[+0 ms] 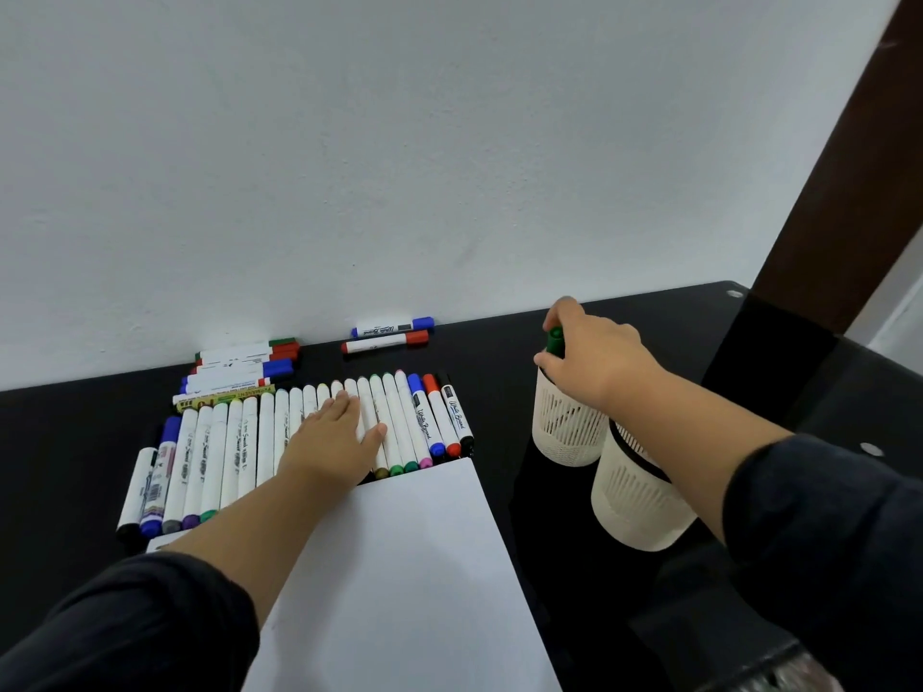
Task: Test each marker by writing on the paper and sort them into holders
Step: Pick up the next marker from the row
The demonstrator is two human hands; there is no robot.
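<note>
Green-capped marker (555, 340) upright over the mouth of the far white slotted holder (567, 426), pinched by the curled fingers of the right hand (594, 359) at the top of the marker, near the table's (75, 442) right side. Second white slotted holder (637, 501) just in front of the first, touching or nearly touching it, nearer the front edge. White sheet of paper (409, 581) flat at the middle of the table, reaching toward the front edge, its far edge meeting the row of markers. Long row of white-barrelled markers (234, 442) laid side by side beyond the paper's far edge, coloured caps toward the front; blue, red and black-capped whiteboard markers (442, 419) at the row's right end. Left hand (332, 439) resting flat on the middle of that row, fingers straight and spread, gripping nothing. Small stack of markers (244, 364) with green, red and blue caps behind the row's left part, against the back edge by the wall (399, 142). Two loose markers (389, 334), one blue-capped and one red-capped, lying parallel at the back edge near the middle. Dark sleeves (125, 626) covering both forearms up to below the wrists. Dark wooden post (839, 167) rising at the table's far right corner.
</note>
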